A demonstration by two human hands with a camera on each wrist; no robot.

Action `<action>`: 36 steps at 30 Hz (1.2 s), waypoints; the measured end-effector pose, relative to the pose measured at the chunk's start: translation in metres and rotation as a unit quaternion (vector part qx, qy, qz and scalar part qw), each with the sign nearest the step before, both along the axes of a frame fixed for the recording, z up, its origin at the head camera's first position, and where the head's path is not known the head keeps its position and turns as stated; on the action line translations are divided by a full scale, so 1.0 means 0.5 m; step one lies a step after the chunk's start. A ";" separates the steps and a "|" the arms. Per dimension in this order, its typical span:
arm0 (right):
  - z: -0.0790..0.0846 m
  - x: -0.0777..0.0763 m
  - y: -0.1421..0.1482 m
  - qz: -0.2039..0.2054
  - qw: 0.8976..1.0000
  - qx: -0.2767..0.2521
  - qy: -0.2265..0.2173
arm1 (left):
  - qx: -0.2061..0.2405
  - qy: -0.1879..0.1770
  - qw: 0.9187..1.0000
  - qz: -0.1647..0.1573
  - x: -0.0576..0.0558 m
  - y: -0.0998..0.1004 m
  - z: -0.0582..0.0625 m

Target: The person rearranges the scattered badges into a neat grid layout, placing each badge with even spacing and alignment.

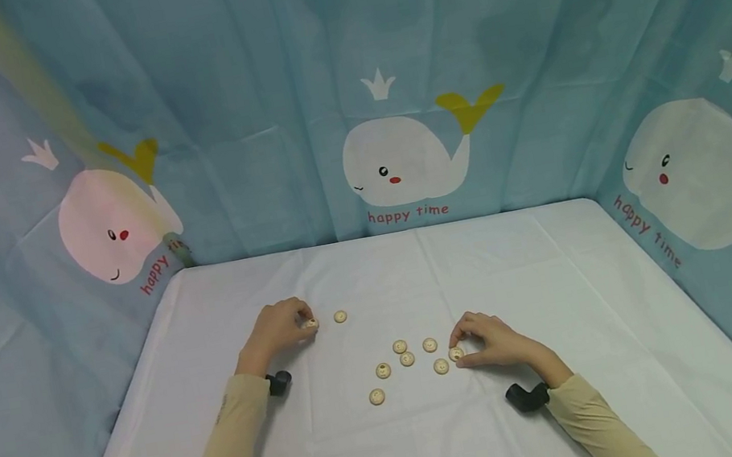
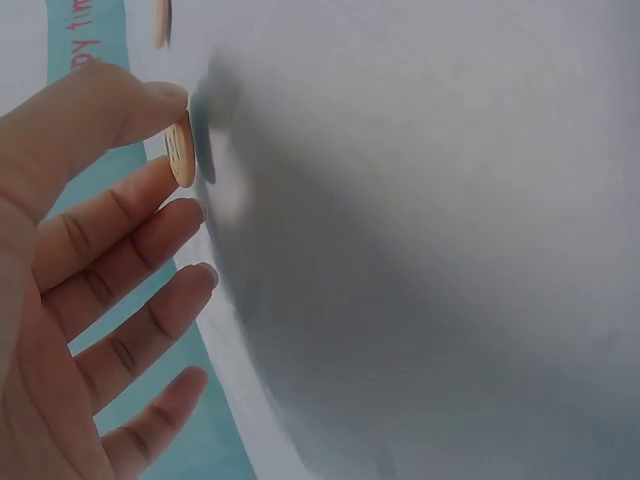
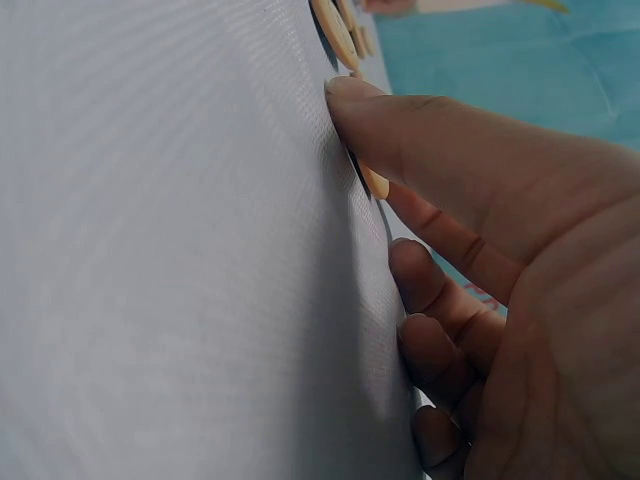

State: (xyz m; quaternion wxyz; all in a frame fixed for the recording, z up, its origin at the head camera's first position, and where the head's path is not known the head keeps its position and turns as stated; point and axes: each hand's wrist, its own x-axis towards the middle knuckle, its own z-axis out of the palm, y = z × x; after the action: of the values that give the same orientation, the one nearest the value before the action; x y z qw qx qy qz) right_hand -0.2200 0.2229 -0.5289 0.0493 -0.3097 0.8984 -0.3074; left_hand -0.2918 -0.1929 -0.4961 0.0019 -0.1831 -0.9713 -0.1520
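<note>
My left hand (image 1: 282,325) is at the far left of the white table and pinches a round wooden disc (image 2: 180,152) between thumb and forefinger. In the left wrist view that disc stands almost edge-on beside its shadow, while the other fingers spread loosely below. Just right of this hand lies another disc (image 1: 341,316). On the right, my other hand (image 1: 496,339) has thumb and forefinger at opposite edges of a pale wooden disc (image 1: 457,354) with dark marks. The thumb hides much of this disc (image 3: 376,183) in the right wrist view.
Several similar discs lie mid-table between the hands, among them one nearest the front (image 1: 377,396) and one close beside the right hand (image 1: 441,366). A black wrist camera (image 1: 528,397) sits by the right cuff. Blue whale-print curtains (image 1: 256,190) enclose the table's back and sides.
</note>
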 end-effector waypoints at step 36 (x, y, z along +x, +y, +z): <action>-0.003 0.000 -0.001 -0.005 1.000 0.006 -0.001 | 0.013 0.032 0.999 -0.020 0.054 0.016 0.013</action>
State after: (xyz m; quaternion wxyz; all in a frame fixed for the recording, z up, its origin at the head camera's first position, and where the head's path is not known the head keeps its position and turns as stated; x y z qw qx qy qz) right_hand -0.2199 0.2226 -0.5304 0.0504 -0.3046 0.9019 -0.3020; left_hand -0.2646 -0.1850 -0.4898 0.0321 -0.2072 -0.9649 -0.1583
